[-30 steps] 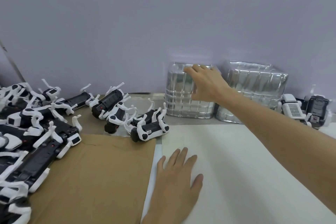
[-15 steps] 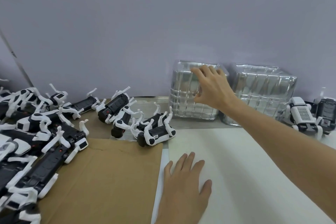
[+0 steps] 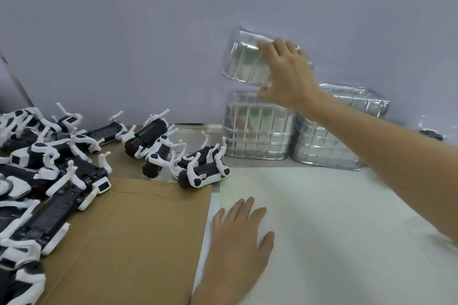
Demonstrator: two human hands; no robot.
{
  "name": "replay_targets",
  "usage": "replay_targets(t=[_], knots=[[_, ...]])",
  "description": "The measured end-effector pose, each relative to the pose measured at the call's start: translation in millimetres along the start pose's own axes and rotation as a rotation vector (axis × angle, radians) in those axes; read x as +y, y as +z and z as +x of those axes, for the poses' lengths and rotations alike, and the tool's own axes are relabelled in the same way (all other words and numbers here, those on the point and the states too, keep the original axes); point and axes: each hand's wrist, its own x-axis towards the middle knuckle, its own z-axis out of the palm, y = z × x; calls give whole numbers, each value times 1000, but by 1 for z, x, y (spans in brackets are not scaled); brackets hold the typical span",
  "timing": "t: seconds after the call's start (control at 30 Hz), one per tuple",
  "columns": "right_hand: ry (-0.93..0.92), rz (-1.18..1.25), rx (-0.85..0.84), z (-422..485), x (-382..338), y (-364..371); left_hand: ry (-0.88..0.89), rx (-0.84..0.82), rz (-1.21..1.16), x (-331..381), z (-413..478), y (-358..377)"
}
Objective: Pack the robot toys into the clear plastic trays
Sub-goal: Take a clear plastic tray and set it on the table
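From the head camera, my right hand is clamped on one clear tray. My fingers are curled over its upper edge and my thumb is hooked under the lower one. The tray hangs tilted in the air just above the left stack of trays, which stands at the far edge of the bench against the wall. A second stack stands just beside it on the right.

My left hand lies flat with its fingers spread on the white sheet near the front edge, holding nothing. The robot toys are not packed yet. The nearest toy lies at the far end of the cardboard, near the foot of the left stack, and the heap of toys crowds the bench's left side.

To do this step well, I judge I should bring the tray down onto the bare white sheet in front of me with its cavity facing up. I'd hold it lightly, because thin plastic like this looks likely to buckle. I'd also check that only one tray came away from the stack, as nested ones may cling.

Some things I can't make out:
- The glare means I can't tell whether I'm holding one tray or two, or which way the cavity faces.
- My palm hides the tray's right end.
- Something dark at the far right edge is too small to identify.
- The heap is cut off at the left.
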Motion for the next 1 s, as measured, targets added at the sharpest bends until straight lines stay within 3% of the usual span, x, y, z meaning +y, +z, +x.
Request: replay_targets(t=[0.13,0.33,0.4,0.53,0.67,0.83,1.0], knots=[[-179,-117,-250,-32,-15,1,-24,-37,18,3,-1,-3],[-50,-29,-99,-62,-29,-32,-45,-34,-70,4,-4,-9],[-30,28,-120,-88,-42,-45,-86,33,-267,2,-6,-15],[-9,143,-157,-153,-65,-67,-236,111,-953,7,-8,-34],[91,341,-303,-217,-97,-78,-271,67,-1304,21,-31,-42],[188,489,-161,-252,-117,-96,-291,151,-1462,37,-74,-34],[300,527,-7,-268,-137,-127,-256,103,-1570,50,-104,-46]])
